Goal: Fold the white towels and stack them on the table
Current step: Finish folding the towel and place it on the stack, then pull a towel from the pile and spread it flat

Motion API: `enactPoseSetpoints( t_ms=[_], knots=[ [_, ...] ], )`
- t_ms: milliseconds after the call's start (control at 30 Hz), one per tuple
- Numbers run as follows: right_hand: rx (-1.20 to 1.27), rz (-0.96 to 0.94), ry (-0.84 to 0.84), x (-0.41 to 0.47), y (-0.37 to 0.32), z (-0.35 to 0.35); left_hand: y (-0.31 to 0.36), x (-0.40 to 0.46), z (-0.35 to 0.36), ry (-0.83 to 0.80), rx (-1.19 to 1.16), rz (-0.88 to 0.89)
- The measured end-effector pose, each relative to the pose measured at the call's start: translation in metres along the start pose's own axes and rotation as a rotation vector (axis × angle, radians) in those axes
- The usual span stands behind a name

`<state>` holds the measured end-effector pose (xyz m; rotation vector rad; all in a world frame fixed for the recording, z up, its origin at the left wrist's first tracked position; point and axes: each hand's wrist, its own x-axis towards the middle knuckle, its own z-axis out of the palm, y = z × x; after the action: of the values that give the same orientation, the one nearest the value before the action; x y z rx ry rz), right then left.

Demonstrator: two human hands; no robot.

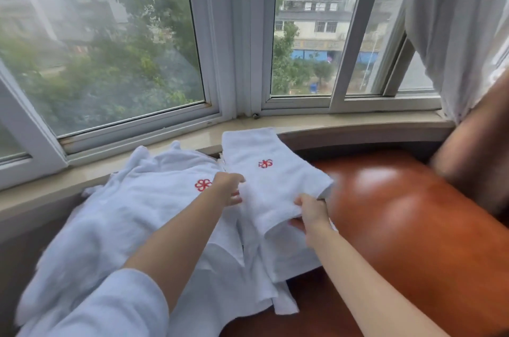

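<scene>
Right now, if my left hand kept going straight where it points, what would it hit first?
Probably the folded towel that the left hand already touches at its edge; depth beyond is unclear.

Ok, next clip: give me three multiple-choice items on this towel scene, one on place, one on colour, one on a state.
1. Where does the far end of the folded white towel rest?
A. on the beige stone windowsill
B. on the floor
C. on a chair seat

2. What colour is the embroidered flower emblem on the loose white towel?
A. blue
B. red
C. green

3. What is the right hand doing?
A. hanging idle
B. pressing flat on the glossy reddish-brown wooden table
C. pinching the folded towel's near edge

Key: 1 A, its far end overlaps the sill; 2 B, the stitching is red; 3 C, thumb and fingers clamp the cloth.
</scene>
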<state>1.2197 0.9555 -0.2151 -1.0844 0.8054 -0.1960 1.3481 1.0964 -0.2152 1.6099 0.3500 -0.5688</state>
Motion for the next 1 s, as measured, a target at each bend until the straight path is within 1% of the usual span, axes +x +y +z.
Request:
enactPoseSetpoints(
  t_ms=[67, 100, 133, 167, 267, 300, 333, 367, 400, 433, 467, 500, 533, 600, 700, 767, 800, 867, 1000],
  knots=[
    [-0.032, 0.231, 0.068, -0.002, 0.031, -0.019, -0.024, -0.011, 0.006, -0.042, 0.095, -0.060],
    [-0.040, 0.270, 0.098, -0.001, 0.040, -0.026, -0.031, -0.015, 0.009, -0.052, 0.115, -0.056],
    [-0.061, 0.251, 0.118, 0.002, 0.043, -0.030, -0.034, -0.019, 0.013, -0.063, 0.123, -0.050],
    [-0.082, 0.185, 0.120, 0.004, 0.042, -0.032, -0.035, -0.023, 0.016, -0.069, 0.122, -0.044],
    [-0.097, -0.142, 0.081, 0.009, 0.025, -0.026, -0.033, -0.031, 0.021, -0.046, 0.039, 0.025],
    [-0.144, -0.225, 0.076, 0.009, 0.022, -0.025, -0.033, -0.034, 0.021, -0.056, 0.010, 0.033],
    [-0.227, -0.250, 0.113, 0.010, 0.023, -0.025, -0.035, -0.040, 0.021, -0.077, 0.002, 0.019],
    [-0.306, -0.212, 0.183, 0.010, 0.027, -0.028, -0.038, -0.046, 0.019, -0.105, 0.016, -0.007],
    [-0.342, -0.126, 0.253, 0.010, 0.035, -0.033, -0.044, -0.052, 0.018, -0.138, 0.045, -0.032],
    [-0.331, -0.018, 0.286, 0.007, 0.042, -0.037, -0.050, -0.057, 0.017, -0.172, 0.078, -0.048],
    [-0.296, 0.096, 0.265, 0.001, 0.049, -0.040, -0.056, -0.061, 0.015, -0.202, 0.109, -0.051],
    [-0.277, 0.170, 0.217, -0.005, 0.053, -0.040, -0.061, -0.064, 0.013, -0.225, 0.139, -0.046],
    [-0.285, 0.192, 0.184, -0.010, 0.055, -0.039, -0.065, -0.067, 0.011, -0.244, 0.166, -0.040],
    [-0.339, 0.136, 0.199, -0.019, 0.054, -0.033, -0.069, -0.074, 0.005, -0.265, 0.210, -0.014],
    [-0.357, 0.000, 0.281, -0.035, 0.050, -0.021, -0.070, -0.081, -0.006, -0.196, 0.259, 0.092],
    [-0.458, -0.078, 0.361, -0.046, 0.044, -0.015, -0.065, -0.084, -0.014, -0.106, 0.316, 0.203],
    [-0.497, -0.107, 0.339, -0.050, 0.042, -0.011, -0.061, -0.085, -0.020, -0.064, 0.334, 0.252],
    [-0.501, -0.144, 0.205, -0.053, 0.038, 0.002, -0.054, -0.087, -0.036, 0.009, 0.366, 0.325],
    [-0.489, -0.161, 0.028, -0.044, 0.026, 0.038, -0.036, -0.089, -0.072, 0.157, 0.438, 0.393]
  ],
)
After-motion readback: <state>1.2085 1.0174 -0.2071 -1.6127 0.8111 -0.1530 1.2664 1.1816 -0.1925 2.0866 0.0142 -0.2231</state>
